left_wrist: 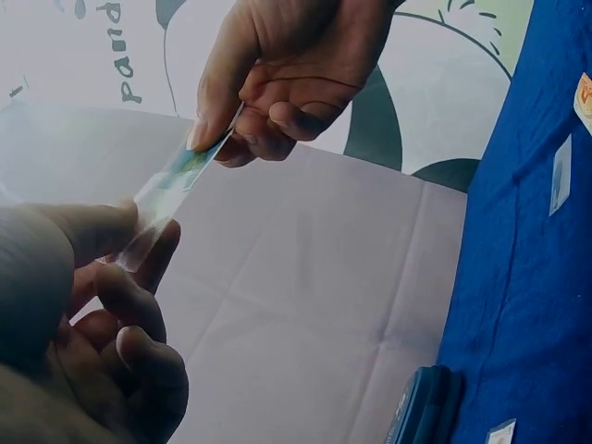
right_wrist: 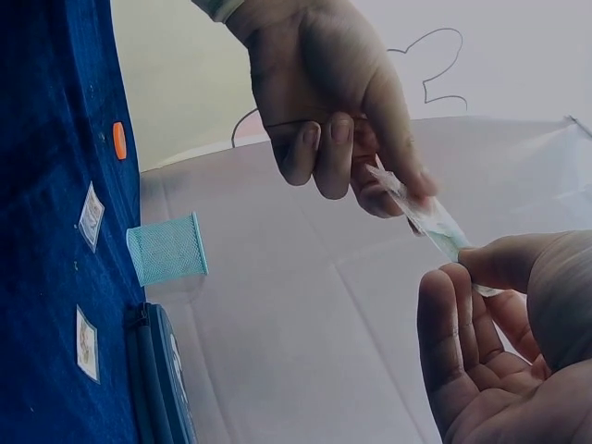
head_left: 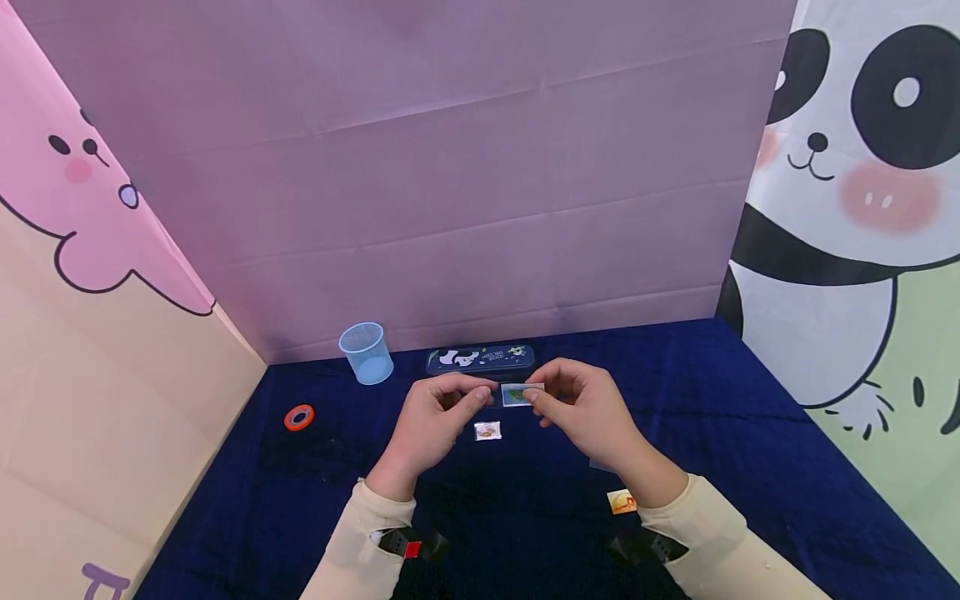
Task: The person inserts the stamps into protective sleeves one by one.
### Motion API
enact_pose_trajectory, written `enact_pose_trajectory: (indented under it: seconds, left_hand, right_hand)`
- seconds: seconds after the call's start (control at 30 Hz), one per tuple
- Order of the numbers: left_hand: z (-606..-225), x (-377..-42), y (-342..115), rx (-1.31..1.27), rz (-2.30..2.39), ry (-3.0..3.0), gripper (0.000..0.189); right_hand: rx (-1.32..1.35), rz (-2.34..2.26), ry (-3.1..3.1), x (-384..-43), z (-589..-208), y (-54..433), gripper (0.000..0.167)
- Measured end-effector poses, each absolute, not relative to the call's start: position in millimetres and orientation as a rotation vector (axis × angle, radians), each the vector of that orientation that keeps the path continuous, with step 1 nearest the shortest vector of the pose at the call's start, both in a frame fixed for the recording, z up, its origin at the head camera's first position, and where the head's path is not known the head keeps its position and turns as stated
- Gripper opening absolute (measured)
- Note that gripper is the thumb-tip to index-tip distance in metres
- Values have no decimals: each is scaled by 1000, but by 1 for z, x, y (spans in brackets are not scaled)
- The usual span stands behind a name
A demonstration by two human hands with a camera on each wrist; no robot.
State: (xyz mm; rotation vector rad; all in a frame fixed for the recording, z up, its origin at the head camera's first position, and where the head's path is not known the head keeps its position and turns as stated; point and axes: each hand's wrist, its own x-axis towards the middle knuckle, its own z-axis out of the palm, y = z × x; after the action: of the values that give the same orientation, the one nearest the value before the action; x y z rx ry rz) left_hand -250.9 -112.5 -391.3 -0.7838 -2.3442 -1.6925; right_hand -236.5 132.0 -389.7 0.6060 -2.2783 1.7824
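Observation:
Both hands meet over the middle of the table and hold a small picture card (head_left: 516, 395) with a clear plastic sleeve (left_wrist: 157, 199) between them. My left hand (head_left: 435, 421) pinches the transparent end of the sleeve between thumb and forefinger. At the other end, the thumb and fingers of my right hand (head_left: 581, 408) pinch the card, which has a blue and green picture and a pale border. In the left wrist view it tilts up toward the right hand. Below the hands lies another small picture card (head_left: 487, 431) on the cloth.
A blue mesh cup (head_left: 366, 354) and a dark blue panda pencil case (head_left: 480, 358) stand along the back. An orange tape roll (head_left: 299, 417) lies at left. Near the right wrist are an orange-yellow card (head_left: 621, 502) and a pale flat piece (left_wrist: 561, 176). Dark blue cloth (head_left: 225, 500) covers the table.

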Motion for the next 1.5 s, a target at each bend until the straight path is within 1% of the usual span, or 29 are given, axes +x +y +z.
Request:
enact_pose_trajectory:
  seconds: [0.37,0.67,0.97,1.23,1.5]
  left_hand:
    - [-392,-250,-112,-774,-1672,-2323,18]
    - [-394,-253,-112,-703,-1696,-2309,6]
    - [-392,-252,-112,-657,-1706,-2264,12]
    - [-390,-251,-113,-656,-1711,-2213,12]
    - [-390,-251,-113,-669,-1716,-2224,13]
  right_hand:
    - [608,1785,-2283,-237,-391,132,8]
    - [611,1752,-2303,-236,-391,131,6]
    - [590,1733,-2314,-238,-390,133,10]
    - [552,1712,-2324,-239,-388,135,8]
    - [527,1678,-2341,-236,-386,134,10]
